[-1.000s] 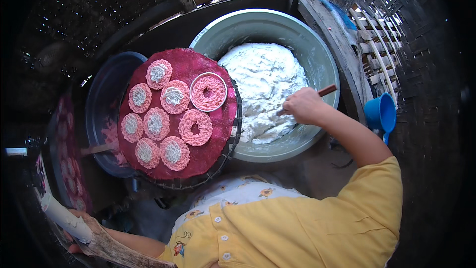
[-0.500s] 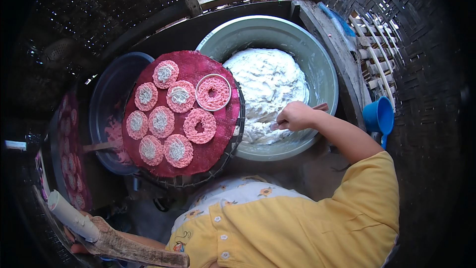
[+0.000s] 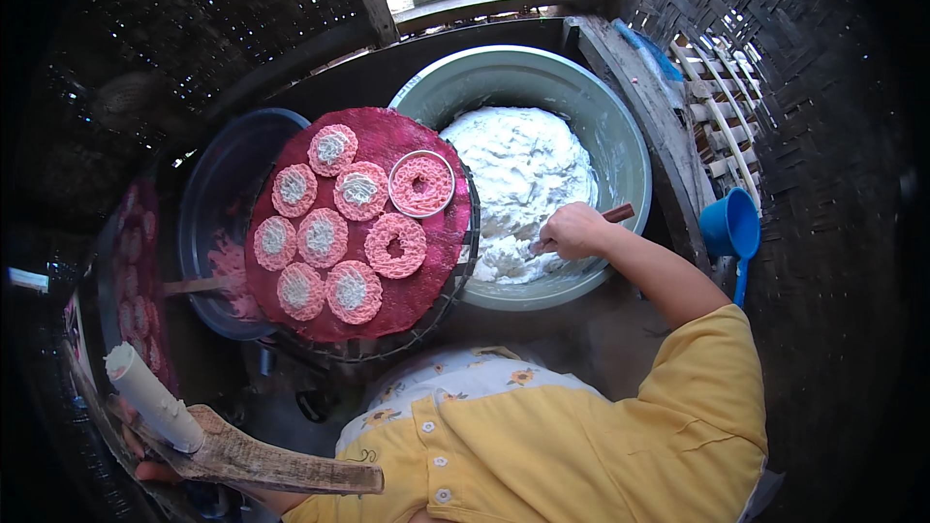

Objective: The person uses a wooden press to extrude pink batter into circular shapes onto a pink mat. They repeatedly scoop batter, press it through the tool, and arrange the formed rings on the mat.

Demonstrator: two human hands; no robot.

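My right hand (image 3: 572,230) is closed around a brown-handled tool (image 3: 618,214); its working end is hidden in white dough (image 3: 523,165). That dough lies in a wide grey-green tub (image 3: 635,165). At the lower left, my left hand (image 3: 145,460) grips a wooden press (image 3: 281,460) with a white tube (image 3: 155,397), mostly hiding the fingers. Between the hands, a round tray (image 3: 426,295) lined with dark pink cloth carries several pink rounds of piped strands with white centres. Two are pink rings with open middles; a metal ring (image 3: 452,184) encircles the upper one (image 3: 405,196).
A dark tub (image 3: 208,150) at left holds pink dough (image 3: 231,271) and a wooden paddle (image 3: 194,285). A blue dipper (image 3: 731,223) hangs at right beside a wooden beam (image 3: 668,145). Woven walls stand on both sides. More pink rounds (image 3: 136,324) lie at far left.
My left hand and the press have shifted slightly right in the picture. My right hand stays at the white dough, while its tool's handle has tilted a little. The whole view has shifted slightly.
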